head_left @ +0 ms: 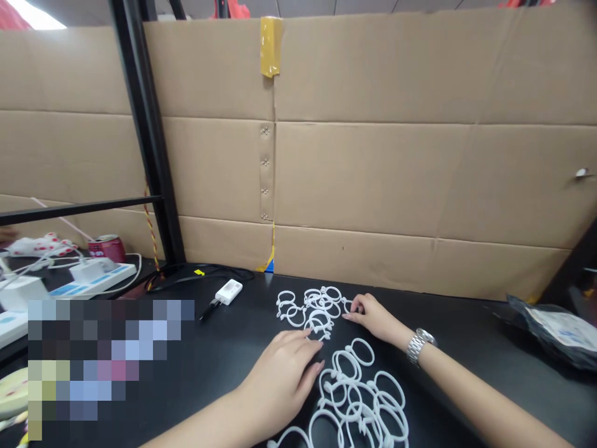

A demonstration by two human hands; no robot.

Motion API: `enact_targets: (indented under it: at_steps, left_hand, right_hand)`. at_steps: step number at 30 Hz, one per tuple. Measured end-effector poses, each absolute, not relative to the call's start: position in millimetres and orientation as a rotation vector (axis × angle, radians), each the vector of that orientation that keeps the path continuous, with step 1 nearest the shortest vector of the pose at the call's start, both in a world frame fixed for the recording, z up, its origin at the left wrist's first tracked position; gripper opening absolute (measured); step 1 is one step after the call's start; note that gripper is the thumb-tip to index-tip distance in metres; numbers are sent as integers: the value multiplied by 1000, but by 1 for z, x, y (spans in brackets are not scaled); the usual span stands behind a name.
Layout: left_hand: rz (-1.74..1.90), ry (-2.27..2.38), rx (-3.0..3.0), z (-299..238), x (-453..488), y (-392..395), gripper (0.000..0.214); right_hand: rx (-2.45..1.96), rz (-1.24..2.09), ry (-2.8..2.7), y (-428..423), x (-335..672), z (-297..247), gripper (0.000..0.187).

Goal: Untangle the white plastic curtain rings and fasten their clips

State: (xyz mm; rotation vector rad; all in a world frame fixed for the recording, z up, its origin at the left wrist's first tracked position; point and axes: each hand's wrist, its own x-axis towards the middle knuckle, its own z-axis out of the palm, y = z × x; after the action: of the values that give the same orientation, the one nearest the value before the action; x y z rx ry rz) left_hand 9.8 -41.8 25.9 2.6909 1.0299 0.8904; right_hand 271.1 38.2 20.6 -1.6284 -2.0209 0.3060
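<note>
With both hands loosely open, the left hand (284, 373) flat and the right hand (373, 315) fingering the far rings (313, 309), the interlocked near rings (361, 398) could be dragged off the bench (466, 336).

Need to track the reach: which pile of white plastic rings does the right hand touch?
The far pile of white plastic rings; the right hand has fingertips on its right edge. The near pile lies beside the left hand.

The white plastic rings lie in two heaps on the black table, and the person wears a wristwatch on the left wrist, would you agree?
Not quite: the head view shows the wristwatch on the right wrist, not the left. The rest holds: the white plastic rings lie in two heaps on the black table, with the right hand at the far heap and the left hand resting flat between the heaps.
</note>
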Motion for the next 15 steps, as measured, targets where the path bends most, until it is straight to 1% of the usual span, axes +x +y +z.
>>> enact_targets:
  at_steps: [7,12,15]
  left_hand:
    - [915,1029,2659,27,10,-44,27]
    - [937,1097,2567,22,10,-44,46]
    - [936,1092,2401,25,11,-47,46]
  right_hand:
    - [-1606,361,-1968,26,273,23,23]
    - [-1558,452,-1896,10,283,31,32]
    - [-1495,557,-1833,-7,281,37,31]
